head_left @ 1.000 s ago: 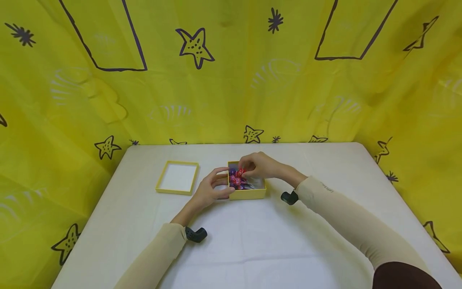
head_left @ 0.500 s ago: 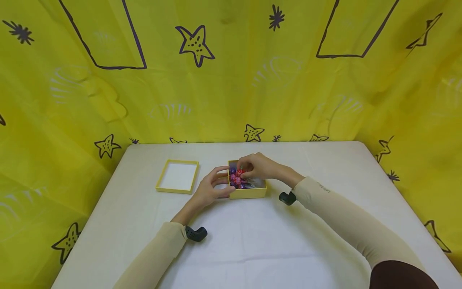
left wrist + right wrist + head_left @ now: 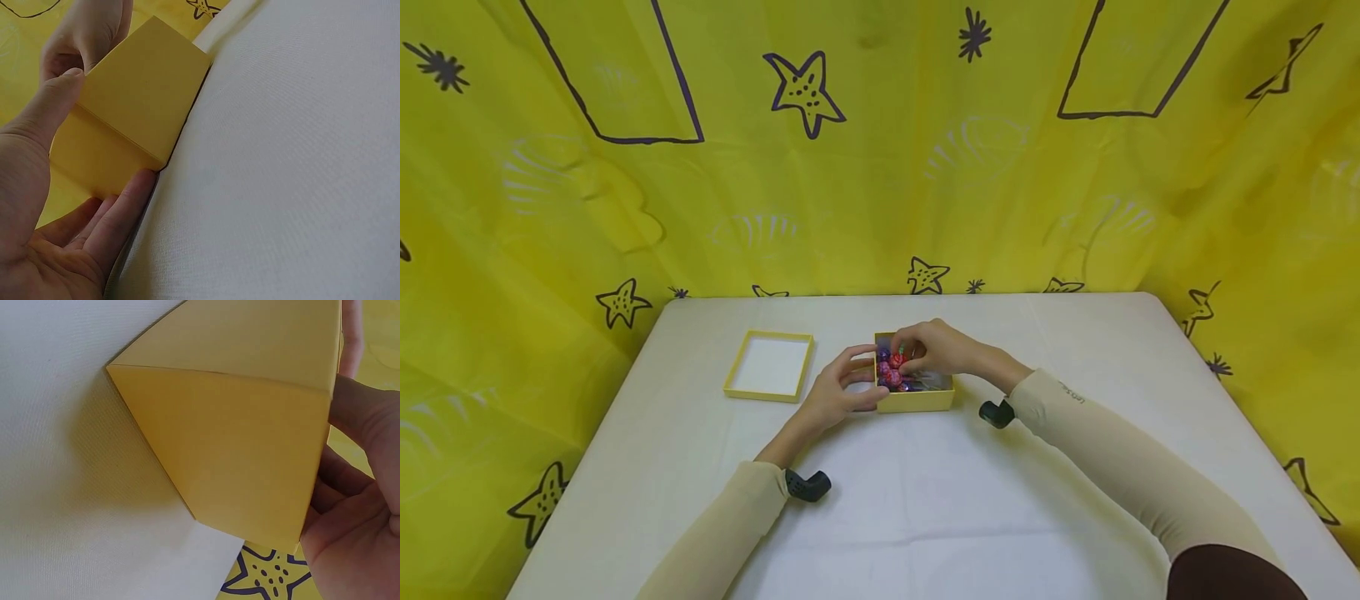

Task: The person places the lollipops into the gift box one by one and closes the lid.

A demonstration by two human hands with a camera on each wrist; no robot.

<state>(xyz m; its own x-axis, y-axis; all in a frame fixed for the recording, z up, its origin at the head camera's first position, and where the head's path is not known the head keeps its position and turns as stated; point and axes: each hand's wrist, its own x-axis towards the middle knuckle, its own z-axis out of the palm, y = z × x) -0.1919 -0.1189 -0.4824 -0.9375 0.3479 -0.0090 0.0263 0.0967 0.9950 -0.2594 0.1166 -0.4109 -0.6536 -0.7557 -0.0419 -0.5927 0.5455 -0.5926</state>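
A yellow open box [image 3: 914, 402] stands on the white table, holding several wrapped lollipops [image 3: 889, 374] in red, pink and purple along its left side. My left hand [image 3: 835, 392] holds the box at its left end, thumb at the front corner and fingers spread along the side; the left wrist view shows the thumb [image 3: 59, 100] at the rim. My right hand [image 3: 942, 347] reaches in from the right, thumb and fingers pinching a red lollipop [image 3: 898, 360]. In the right wrist view the box wall hides the fingertips of the right hand [image 3: 356, 481].
A shallow yellow-rimmed lid [image 3: 769, 367] with a white inside lies left of the box. The table [image 3: 925, 500] has a white cloth on it. A yellow curtain [image 3: 880, 183] with starfish drawings hangs behind and at both sides.
My right hand and the red lollipop have shifted very slightly left inside the box. The left hand keeps its hold, and the lid stays in place.
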